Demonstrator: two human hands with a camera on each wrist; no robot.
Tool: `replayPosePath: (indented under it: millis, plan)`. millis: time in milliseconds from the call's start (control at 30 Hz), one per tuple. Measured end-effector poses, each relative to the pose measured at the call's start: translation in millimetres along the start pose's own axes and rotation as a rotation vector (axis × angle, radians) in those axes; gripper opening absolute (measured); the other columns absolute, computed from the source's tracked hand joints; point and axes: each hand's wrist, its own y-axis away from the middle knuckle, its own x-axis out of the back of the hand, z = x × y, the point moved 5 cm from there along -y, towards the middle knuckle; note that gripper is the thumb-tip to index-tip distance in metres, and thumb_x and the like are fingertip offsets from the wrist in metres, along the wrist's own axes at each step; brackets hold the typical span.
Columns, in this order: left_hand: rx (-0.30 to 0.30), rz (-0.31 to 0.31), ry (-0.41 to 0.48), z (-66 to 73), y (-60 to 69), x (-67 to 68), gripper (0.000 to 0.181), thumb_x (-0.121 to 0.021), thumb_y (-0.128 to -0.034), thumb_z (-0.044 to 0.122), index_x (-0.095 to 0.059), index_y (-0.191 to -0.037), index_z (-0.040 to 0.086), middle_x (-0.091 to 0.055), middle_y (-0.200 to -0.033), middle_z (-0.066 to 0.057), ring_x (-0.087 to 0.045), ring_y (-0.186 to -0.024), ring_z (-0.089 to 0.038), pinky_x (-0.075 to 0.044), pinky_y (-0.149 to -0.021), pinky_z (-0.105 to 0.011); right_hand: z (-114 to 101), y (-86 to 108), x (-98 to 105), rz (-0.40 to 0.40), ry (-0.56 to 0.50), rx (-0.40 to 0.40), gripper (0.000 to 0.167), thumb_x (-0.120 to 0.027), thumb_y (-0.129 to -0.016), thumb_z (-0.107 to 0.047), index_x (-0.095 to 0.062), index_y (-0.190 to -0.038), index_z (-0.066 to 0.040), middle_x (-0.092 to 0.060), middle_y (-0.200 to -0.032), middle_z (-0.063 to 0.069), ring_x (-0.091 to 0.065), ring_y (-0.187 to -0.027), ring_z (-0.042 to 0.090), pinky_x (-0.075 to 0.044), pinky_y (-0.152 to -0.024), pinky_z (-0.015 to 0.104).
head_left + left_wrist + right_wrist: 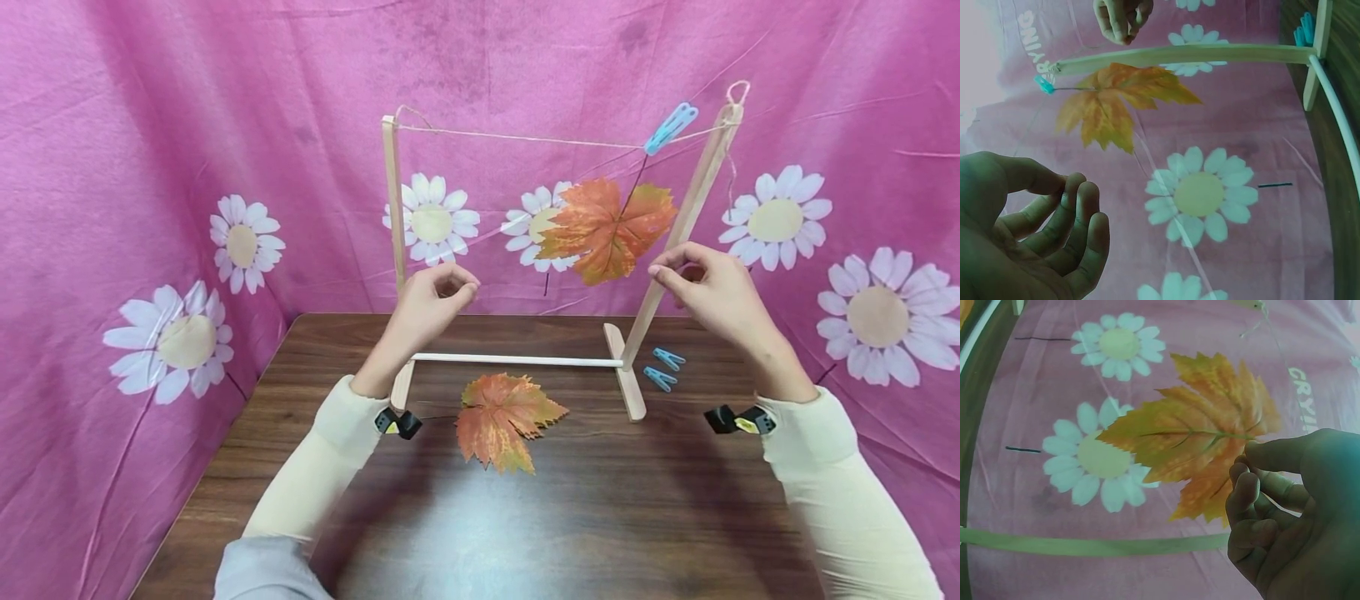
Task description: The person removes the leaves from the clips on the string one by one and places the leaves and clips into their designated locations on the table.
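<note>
As the string (525,137) stands: one hanging leaf (607,229) under one blue clip (671,127); work seems partway done;
Counter (600,533): one lying leaf (501,419), perhaps stacked; two loose clips (660,379); these seem left;
Wooden frame (701,187): one, bearing the string;
Left hand (432,303): grip released, loosely curled;
Right hand (711,286): likewise empty, near the hanging leaf.

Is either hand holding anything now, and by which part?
Neither the left hand nor the right hand holds anything; the blue clothespin grips the upper leaf by its stem.
</note>
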Motion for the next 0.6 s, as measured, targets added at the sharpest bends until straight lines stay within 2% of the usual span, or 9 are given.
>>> replayPosePath:
  millis: [233,400,600]
  plan:
    - [-0.007,-0.029,0.029,19.2,-9.2,-3.5,0.013,-0.069,-0.1007,0.013,-0.077,-0.107,0.006,-0.075,-0.091,-0.009,-0.063,-0.079,-0.014,-0.048,-0.072,-0.026,-13,-8.3,7,-0.017,0.005,0.016,0.026,-0.071,-0.103,-0.032,-0.075,-0.113,-0.008,-0.063,-0.067,-0.017,-0.059,-0.058,0.004,-0.044,-0.05,0.024]
    - [-0.02,-0.048,0.065,32.9,-15.5,-6.3,0.012,-0.068,-0.1016,0.013,-0.076,-0.108,0.006,-0.072,-0.088,-0.007,-0.061,-0.077,-0.015,-0.046,-0.069,-0.026,-27,-12.0,14,0.018,-0.016,0.055,0.02,-0.073,-0.102,-0.026,-0.076,-0.11,-0.008,-0.063,-0.065,-0.024,-0.06,-0.055,0.002,-0.044,-0.05,0.02]
    - [-0.041,-0.053,0.096,49.2,-23.4,-10.8,0.011,-0.069,-0.1018,0.013,-0.076,-0.108,0.007,-0.073,-0.089,-0.006,-0.062,-0.078,-0.016,-0.047,-0.07,-0.026,-34,-17.7,29,0.036,-0.039,0.043,0.021,-0.073,-0.102,-0.027,-0.074,-0.111,-0.008,-0.064,-0.069,-0.026,-0.059,-0.057,0.002,-0.044,-0.051,0.019]
